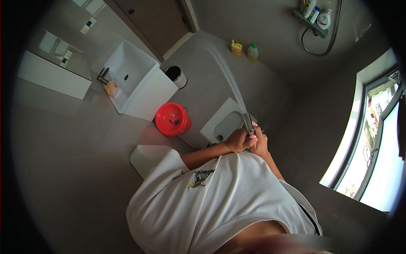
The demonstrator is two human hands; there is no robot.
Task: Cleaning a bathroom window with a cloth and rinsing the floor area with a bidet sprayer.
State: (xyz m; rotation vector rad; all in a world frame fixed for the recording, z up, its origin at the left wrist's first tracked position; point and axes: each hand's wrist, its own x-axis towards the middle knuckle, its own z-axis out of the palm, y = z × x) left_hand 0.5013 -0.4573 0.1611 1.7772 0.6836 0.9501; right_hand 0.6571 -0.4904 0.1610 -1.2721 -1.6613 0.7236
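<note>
A silver handheld spray gun points away from me, and a white jet of water arcs from its tip toward the far floor. My left hand is closed at the lower part of the sprayer, its fingers reaching across to the right. Wrapped around the handle from the other side is my right hand, with its thumb up along the sprayer. The two hands touch each other and hide most of the grip. Below the sprayer lies a squat toilet with a ribbed white edge, partly covered by my hands.
Left of the toilet stand a red bucket, a black-and-white bin and a white washbasin. Yellow and green-capped bottles stand by the far wall. At right are a shower shelf and an open window.
</note>
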